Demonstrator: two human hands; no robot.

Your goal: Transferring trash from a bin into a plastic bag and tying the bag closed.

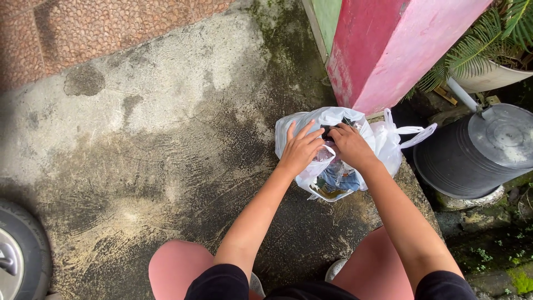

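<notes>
A translucent white plastic bag (311, 119) stuffed with mixed rubbish sits on the concrete ground in front of me. My left hand (300, 147) lies on the bag's left side and grips the plastic near its mouth. My right hand (350, 144) reaches into the top of the bag, fingers curled around the plastic and a dark item inside. A second white plastic bag (391, 141) with loose handles lies just to the right, touching the first one.
A red pillar (388, 44) rises behind the bags. A black bin with a grey lid (477, 150) stands at the right, a potted fern (488, 50) above it. A vehicle tyre (19, 250) shows at the lower left. My knees (175, 266) are at the bottom.
</notes>
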